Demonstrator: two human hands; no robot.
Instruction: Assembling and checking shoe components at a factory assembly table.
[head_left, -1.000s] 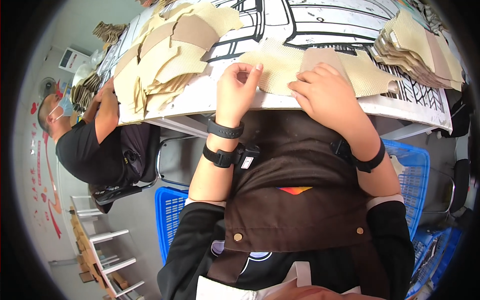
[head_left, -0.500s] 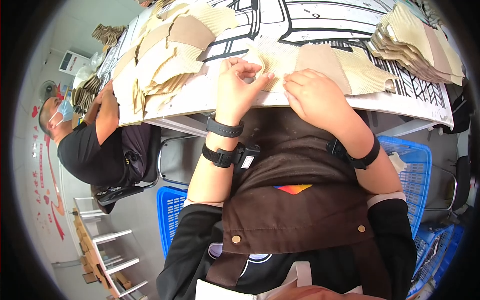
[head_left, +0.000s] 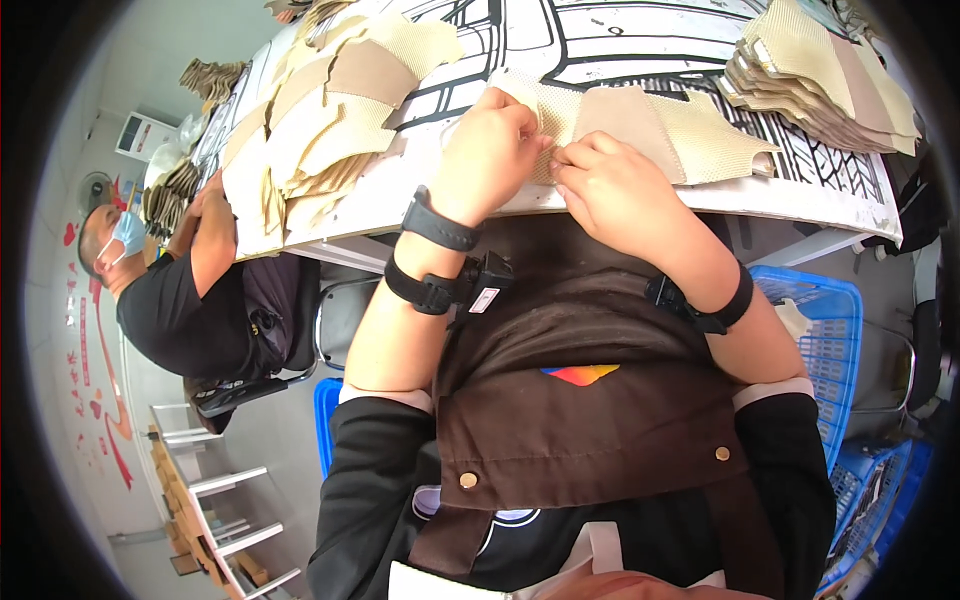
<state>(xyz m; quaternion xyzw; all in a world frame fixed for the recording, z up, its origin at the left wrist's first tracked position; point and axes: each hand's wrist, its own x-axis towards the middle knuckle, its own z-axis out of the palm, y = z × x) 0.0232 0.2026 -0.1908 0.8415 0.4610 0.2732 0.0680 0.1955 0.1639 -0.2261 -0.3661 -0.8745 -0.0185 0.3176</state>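
Observation:
A cut fabric piece (head_left: pixel 630 125) lies flat near the front edge of the table, cream mesh at both ends with a tan panel across its middle. My left hand (head_left: pixel 495 150) is closed over its left part, thumb and fingers pinched together; what sits between the fingertips is too small to make out. Close beside it, my right hand (head_left: pixel 610 185) rests on the piece's near edge with its fingers bent and its fingertips drawn together. Whether those right fingertips grip the fabric is hidden. Both wrists wear black straps.
Stacks of similar fabric pieces lie at left (head_left: pixel 340 130) and at right (head_left: pixel 815 85) on the white, black-lined table (head_left: pixel 640 45). A blue basket (head_left: pixel 825 350) stands below at right. Another person (head_left: pixel 190 290) in a mask sits at the far left.
My left hand has turned over and closed from a loose, spread pose into a pinch at the fabric. My right hand has shifted slightly left, its fingers more bent.

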